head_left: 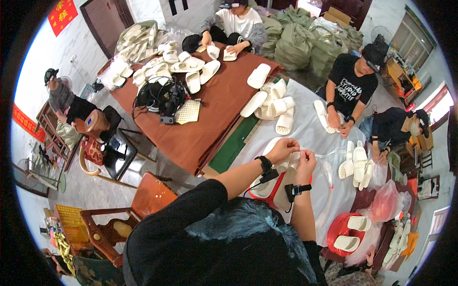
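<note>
My left hand (283, 149) and my right hand (306, 167) are close together over the grey-white sheet, fingertips pinched. What sits between their fingers is too small to make out. A cream slipper (282, 165) shows just below and between the hands; I cannot tell whether they touch it. Under my forearms a red-edged thing (274, 194) with pale parts is half hidden. Straight ahead, a loose pile of cream slippers (278, 106) lies beside the brown cloth.
A brown-covered table (176, 143) holds many slippers and a heap of black cables (160, 95). On the right, more slippers (358, 164) and a red bag (339, 229) lie near a co-worker (393, 126). Another person (350, 81) handles a slipper (324, 117). A wooden chair (151, 193) stands left.
</note>
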Tool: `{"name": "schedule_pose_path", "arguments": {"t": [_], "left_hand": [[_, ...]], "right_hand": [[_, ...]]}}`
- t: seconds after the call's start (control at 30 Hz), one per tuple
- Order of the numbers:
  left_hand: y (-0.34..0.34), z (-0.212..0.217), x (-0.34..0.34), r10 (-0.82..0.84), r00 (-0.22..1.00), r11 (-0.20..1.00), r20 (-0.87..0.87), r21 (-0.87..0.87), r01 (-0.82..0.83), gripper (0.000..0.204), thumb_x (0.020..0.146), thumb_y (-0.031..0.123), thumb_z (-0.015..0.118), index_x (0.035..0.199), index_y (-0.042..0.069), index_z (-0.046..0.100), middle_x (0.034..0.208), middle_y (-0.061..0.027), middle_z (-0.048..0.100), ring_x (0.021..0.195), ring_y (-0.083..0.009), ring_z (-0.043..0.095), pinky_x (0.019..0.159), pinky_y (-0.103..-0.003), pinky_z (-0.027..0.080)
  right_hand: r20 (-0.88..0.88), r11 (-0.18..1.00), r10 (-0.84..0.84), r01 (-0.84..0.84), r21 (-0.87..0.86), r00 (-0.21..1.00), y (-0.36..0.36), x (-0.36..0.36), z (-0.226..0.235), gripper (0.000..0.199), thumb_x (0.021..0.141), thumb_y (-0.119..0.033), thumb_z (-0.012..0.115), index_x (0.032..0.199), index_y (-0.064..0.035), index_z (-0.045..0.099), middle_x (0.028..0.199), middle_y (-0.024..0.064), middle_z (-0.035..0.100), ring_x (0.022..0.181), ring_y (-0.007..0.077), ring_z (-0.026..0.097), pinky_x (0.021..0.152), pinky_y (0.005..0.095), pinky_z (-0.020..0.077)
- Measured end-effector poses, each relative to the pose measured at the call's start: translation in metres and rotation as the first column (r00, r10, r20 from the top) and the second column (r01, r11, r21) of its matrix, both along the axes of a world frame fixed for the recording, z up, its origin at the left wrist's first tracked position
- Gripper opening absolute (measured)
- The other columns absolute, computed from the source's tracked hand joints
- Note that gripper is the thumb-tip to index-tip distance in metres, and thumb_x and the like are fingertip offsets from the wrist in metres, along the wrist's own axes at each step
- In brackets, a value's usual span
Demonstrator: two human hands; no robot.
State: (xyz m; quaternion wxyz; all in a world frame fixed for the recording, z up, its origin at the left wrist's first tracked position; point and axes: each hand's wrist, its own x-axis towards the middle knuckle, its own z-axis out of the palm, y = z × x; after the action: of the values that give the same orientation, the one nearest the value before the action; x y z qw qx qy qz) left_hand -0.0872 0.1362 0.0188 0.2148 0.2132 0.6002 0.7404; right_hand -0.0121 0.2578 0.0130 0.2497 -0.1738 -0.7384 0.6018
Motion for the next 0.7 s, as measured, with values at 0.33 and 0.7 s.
{"name": "schedule_pose_path", "arguments": {"t": [0.33,0.7], "left_hand": [[-0.003,0.011,0.01,0.013,0.997,0.994,-0.071,-0.107,-0.02,0.012,0.087,0.009,0.064,0.092,-0.002,0.064,0.083,-0.0015,0.064,0.079,-0.008,0.058,0.073,-0.025,0.047],[0.004,0.016,0.015,0.005,0.985,0.971,-0.174,-0.234,-0.046,0.019,0.089,0.014,0.063,0.098,-0.003,0.065,0.083,-0.0097,0.068,0.076,-0.0115,0.061,0.068,-0.027,0.049]], "right_hand": [[-0.026,0.996,-0.032,0.035,0.086,0.999,-0.001,0.005,-0.004,0.01,0.086,-0.01,0.063,0.088,-0.0004,0.061,0.083,0.0079,0.062,0.077,0.0174,0.056,0.073,0.0302,0.0457],[-0.095,0.991,-0.106,0.113,0.071,0.99,-0.005,0.003,0.004,0.01,0.086,-0.008,0.062,0.089,0.0013,0.06,0.084,0.0112,0.061,0.077,0.0206,0.058,0.072,0.0308,0.0471]]}}
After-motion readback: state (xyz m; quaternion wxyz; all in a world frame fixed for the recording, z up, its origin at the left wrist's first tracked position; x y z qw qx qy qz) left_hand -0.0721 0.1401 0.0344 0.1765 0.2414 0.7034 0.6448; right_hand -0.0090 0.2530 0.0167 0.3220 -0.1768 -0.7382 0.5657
